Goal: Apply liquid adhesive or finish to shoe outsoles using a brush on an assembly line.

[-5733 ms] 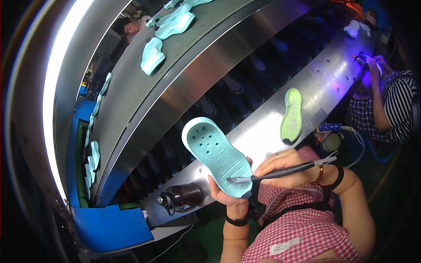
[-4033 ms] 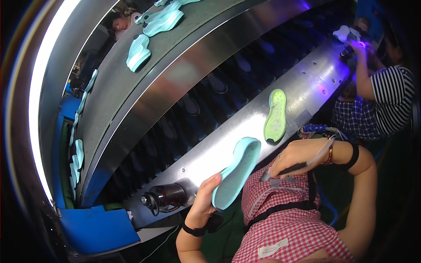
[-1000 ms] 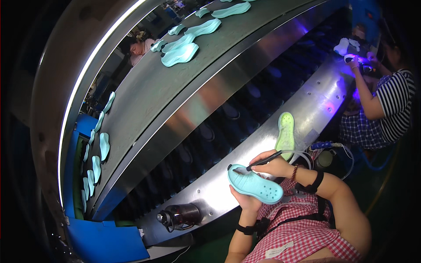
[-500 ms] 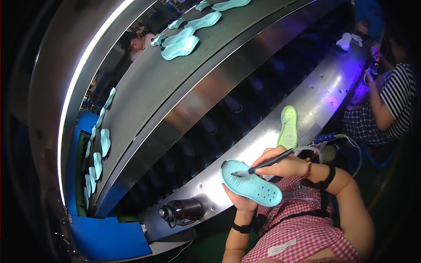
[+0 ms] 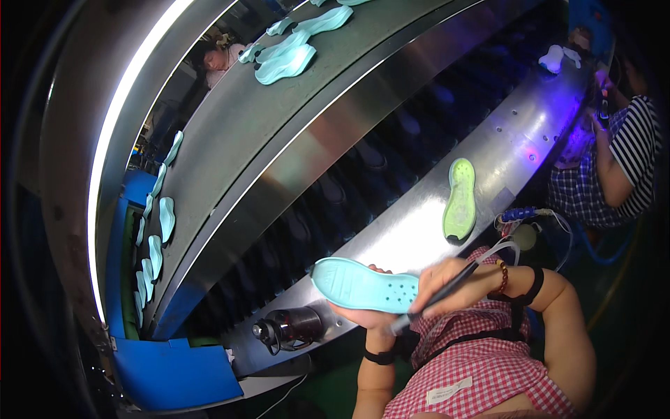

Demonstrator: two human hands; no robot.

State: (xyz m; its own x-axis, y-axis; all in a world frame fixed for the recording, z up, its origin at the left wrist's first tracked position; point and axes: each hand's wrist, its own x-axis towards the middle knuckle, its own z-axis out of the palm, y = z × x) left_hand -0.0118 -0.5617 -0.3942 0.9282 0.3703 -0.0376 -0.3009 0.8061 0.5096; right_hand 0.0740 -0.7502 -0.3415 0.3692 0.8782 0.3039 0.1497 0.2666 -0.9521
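A light-blue shoe sole lies across my left hand, whose palm and fingers hold it from beneath. Its cavity faces up, with a cluster of small holes at the right end. In my right hand is a dark pen-like brush with a pale hose at its rear. The brush tip is smeared by motion and points down-left, over my left wrist just below the sole's near edge. A yellow-green sole with a light-blue rim rests on the metal ledge beyond my right hand.
A dark bottle lies on the ledge to the left. Past it, a conveyor belt carries several light-blue soles. A co-worker in a striped sleeve works at the far right, near white pieces. Blue fittings and hoses hang nearby.
The brush tip has left the sole's inside and swung toward me, below its edge. My left hand has shifted the blue sole left and turned it. The green sole now shows whole.
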